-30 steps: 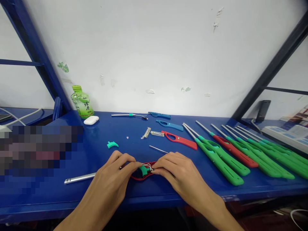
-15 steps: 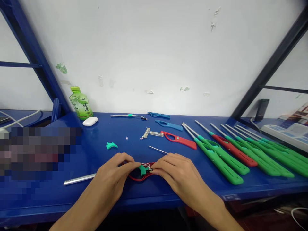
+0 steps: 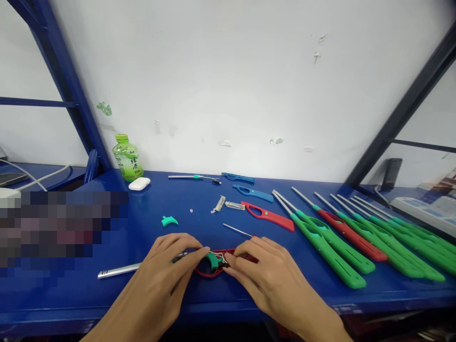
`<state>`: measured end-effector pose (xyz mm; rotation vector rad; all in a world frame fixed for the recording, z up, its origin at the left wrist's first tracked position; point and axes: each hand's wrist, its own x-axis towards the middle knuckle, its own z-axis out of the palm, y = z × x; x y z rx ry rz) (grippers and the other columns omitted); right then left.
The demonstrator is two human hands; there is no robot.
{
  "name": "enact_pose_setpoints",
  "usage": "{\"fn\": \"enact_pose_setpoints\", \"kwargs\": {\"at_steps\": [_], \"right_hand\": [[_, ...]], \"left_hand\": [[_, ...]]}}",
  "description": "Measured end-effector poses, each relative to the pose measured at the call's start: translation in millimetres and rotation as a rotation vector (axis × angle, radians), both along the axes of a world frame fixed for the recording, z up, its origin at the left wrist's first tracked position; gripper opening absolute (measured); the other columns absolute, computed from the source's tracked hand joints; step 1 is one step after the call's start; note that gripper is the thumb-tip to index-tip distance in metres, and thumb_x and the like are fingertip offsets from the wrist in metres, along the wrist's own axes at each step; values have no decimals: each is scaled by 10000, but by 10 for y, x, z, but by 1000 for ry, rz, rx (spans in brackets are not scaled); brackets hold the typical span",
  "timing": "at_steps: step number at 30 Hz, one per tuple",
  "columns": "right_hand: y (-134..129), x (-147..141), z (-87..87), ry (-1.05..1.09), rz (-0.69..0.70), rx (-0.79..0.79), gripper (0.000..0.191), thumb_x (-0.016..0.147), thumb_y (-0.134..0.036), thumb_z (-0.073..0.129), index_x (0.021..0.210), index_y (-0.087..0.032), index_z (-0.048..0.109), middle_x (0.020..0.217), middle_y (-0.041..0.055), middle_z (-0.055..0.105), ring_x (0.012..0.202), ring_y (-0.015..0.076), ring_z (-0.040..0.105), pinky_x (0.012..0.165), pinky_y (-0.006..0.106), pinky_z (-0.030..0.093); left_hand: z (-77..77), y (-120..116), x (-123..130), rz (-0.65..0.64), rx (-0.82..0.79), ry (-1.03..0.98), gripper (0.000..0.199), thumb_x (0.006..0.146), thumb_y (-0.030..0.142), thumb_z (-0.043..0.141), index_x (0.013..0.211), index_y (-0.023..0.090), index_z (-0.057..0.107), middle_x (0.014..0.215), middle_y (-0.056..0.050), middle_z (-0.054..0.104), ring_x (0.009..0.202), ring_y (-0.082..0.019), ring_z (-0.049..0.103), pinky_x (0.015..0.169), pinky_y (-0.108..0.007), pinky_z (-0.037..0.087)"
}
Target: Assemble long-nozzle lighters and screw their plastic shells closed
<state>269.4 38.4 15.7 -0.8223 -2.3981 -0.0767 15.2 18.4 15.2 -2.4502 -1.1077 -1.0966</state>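
Observation:
An opened red lighter shell lies in front of me, with a green trigger, white wire and a small dark part inside. Its long metal tube points out to the left. My left hand is closed over the neck of the lighter, its index fingertip beside the trigger. The fingers of my right hand are pinched at the dark part and wire, covering the handle end of the shell. A thin screwdriver lies just beyond my right hand; its handle is mostly hidden.
A loose green trigger, clear fuel tanks, a red half-shell and blue shell parts lie farther back. Several long lighters fill the right side. A tea bottle and white case stand back left.
My left fingertips have shifted off the green trigger, leaving more of it in sight. My right fingers stay pinched in the shell. The camera view has tilted slightly upward.

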Motion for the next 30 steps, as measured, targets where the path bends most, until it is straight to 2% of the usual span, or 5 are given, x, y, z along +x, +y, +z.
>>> {"fn": "enact_pose_setpoints", "kwargs": {"at_steps": [3, 8, 13, 21, 30], "right_hand": [[-2, 1, -20, -3, -5, -22, 145, 1086, -264, 593, 1078, -238, 735, 968, 18, 729, 799, 199, 625, 779, 363, 480], [-16, 8, -44, 44, -49, -5, 193, 1102, -347, 565, 1210, -277, 708, 1025, 22, 749, 849, 223, 683, 825, 400, 522], [-15, 28, -23, -9, -135, -42, 495, 1043, -468, 659, 1495, -302, 543, 1304, 64, 728, 1157, 297, 705, 1009, 492, 557], [34, 38, -54, -44, -116, -227, 430, 1062, -383, 648, 1478, -393, 541, 1315, -17, 746, 1231, 270, 697, 1160, 552, 508], [48, 35, -43, -24, -101, -272, 397, 1047, -377, 674, 1434, -385, 587, 1243, -20, 756, 1192, 260, 702, 1187, 541, 483]], "left_hand": [[44, -59, -164, 89, 19, -63, 235, 1108, 278, 510, 1207, 313, 720, 1143, 7, 751, 1060, -145, 711, 946, -247, 549], [10, -125, -396, 215, -11, -78, 326, 1097, 543, 500, 1163, 360, 760, 1110, 42, 772, 939, -113, 776, 879, -170, 578], [-21, -120, -388, 137, -153, -112, 296, 1106, 477, 506, 1088, 384, 787, 1074, 71, 772, 910, -73, 780, 848, -104, 572], [-19, -23, -439, 13, -301, -145, 298, 1063, 261, 527, 1058, 368, 805, 1040, 36, 756, 835, -101, 764, 768, -150, 588], [22, 7, -390, -18, -255, -54, 374, 1057, 175, 464, 953, 300, 802, 971, 10, 726, 770, -92, 711, 684, -163, 522]]}}
